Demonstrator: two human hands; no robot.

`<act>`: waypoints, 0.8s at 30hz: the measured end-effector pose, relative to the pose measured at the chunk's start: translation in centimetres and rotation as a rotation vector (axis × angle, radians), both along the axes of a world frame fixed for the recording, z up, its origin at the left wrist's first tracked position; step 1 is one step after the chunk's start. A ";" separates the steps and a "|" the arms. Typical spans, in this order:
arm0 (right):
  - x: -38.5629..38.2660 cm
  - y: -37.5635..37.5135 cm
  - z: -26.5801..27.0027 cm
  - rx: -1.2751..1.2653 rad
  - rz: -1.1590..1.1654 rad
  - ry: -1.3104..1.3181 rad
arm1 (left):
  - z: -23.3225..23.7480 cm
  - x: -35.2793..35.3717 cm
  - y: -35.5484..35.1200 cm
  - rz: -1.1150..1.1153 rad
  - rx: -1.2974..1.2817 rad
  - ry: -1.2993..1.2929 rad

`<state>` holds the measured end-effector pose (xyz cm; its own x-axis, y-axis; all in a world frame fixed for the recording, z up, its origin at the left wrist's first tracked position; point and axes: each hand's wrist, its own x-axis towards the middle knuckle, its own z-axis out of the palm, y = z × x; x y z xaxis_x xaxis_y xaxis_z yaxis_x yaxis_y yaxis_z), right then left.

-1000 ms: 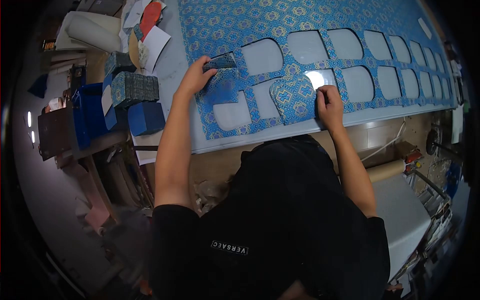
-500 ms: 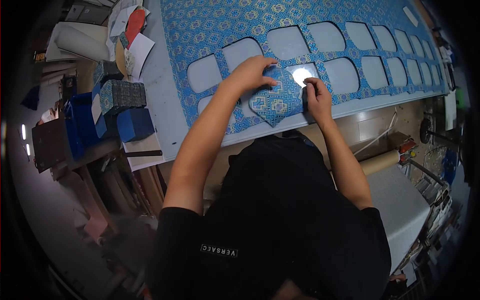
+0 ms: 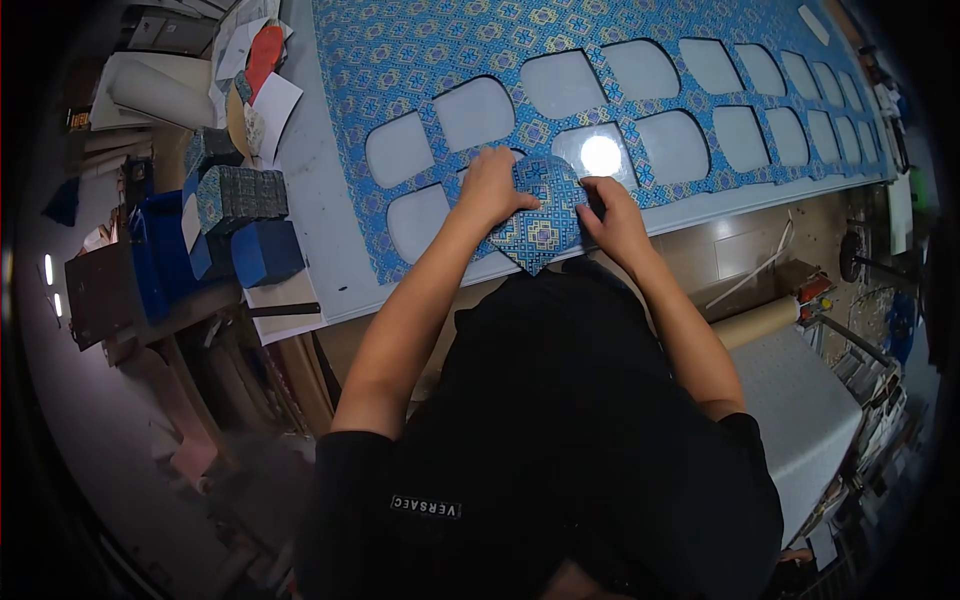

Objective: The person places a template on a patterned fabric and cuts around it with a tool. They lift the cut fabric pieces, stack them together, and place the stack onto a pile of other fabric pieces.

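Note:
Both my hands hold a stack of cut blue patterned fabric pieces (image 3: 541,222) at the near edge of the table, its pointed end toward my body. My left hand (image 3: 490,190) grips the stack's left side, thumb on top and fingers bent over the far edge. On the right side, my right hand (image 3: 612,217) pinches the edge between thumb and fingers. Beyond and around them lies the blue patterned fabric sheet (image 3: 400,90), with two rows of rounded cut-out openings.
Stacks of cut pieces (image 3: 240,198) and a blue block (image 3: 265,252) stand left of the fabric, near a blue bin (image 3: 165,255). Papers (image 3: 275,105) and a red item (image 3: 265,55) lie farther back. A brown roll (image 3: 755,322) is at lower right.
The stack has moved toward my body and slightly left, with both hands following. My right hand has closed in on its right edge. The fabric sheet appears slightly shifted in view.

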<state>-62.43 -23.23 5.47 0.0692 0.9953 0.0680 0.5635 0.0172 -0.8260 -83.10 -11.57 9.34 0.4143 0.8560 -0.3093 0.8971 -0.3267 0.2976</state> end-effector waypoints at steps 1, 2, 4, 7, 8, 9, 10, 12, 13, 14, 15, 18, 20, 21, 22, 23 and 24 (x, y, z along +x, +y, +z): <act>0.3 0.2 0.0 -0.059 0.010 0.058 | 0.3 -0.1 -0.1 0.061 -0.115 -0.107; 0.4 0.4 0.0 -0.119 0.019 0.115 | 0.5 -0.2 -0.3 0.122 -0.230 -0.216; 0.6 0.7 0.3 -0.165 0.029 0.144 | -0.5 -0.9 -0.7 0.105 -0.227 -0.335; -0.1 0.9 -0.2 -0.098 -0.031 0.207 | 0.2 -2.1 -0.8 0.102 -0.339 -0.595; -0.6 1.1 -0.1 0.010 -0.101 0.241 | 0.8 -2.5 -0.8 0.114 -0.460 -0.737; -1.1 1.6 0.0 0.009 -0.098 0.241 | 1.3 -3.0 -1.1 0.117 -0.459 -0.737; -1.8 2.2 0.0 -0.049 -0.062 0.589 | 1.8 -3.5 -1.7 0.249 -0.499 -0.961; -2.5 3.8 0.7 -0.208 0.044 1.001 | 1.7 -4.4 -2.2 0.417 -0.427 -1.234; -3.8 4.2 1.1 -0.104 0.035 0.968 | 1.4 -4.4 -2.5 0.420 -0.420 -1.237; -5.2 4.5 1.5 0.000 0.028 0.935 | 1.3 -4.3 -3.0 0.506 -0.250 -1.375; -5.6 4.8 3.5 -0.175 0.019 0.973 | 1.1 -4.3 -3.5 0.591 -0.074 -1.504; -6.9 6.1 3.7 0.084 0.144 1.041 | -0.6 -5.2 -4.3 0.562 -0.052 -1.541; -6.3 6.4 0.8 0.097 0.152 0.919 | -1.9 -5.8 -5.1 0.554 -0.090 -1.563; -6.4 6.7 0.4 0.114 0.150 0.800 | -2.3 -6.1 -5.4 0.598 -0.138 -1.574; -6.6 6.7 0.1 0.116 0.163 0.799 | -2.8 -6.3 -5.4 0.638 -0.186 -1.586; -6.9 6.3 0.7 0.065 0.193 0.880 | -3.0 -6.3 -5.4 0.640 -0.175 -1.590; -7.3 5.7 1.2 0.007 0.220 0.962 | -3.3 -6.2 -5.7 0.620 -0.140 -1.552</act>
<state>-69.74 -17.49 6.67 -0.0887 0.9924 0.0855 -0.3645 0.0475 -0.9300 -89.27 -17.25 6.00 0.0129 0.9990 -0.0422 -0.2798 0.0441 0.9590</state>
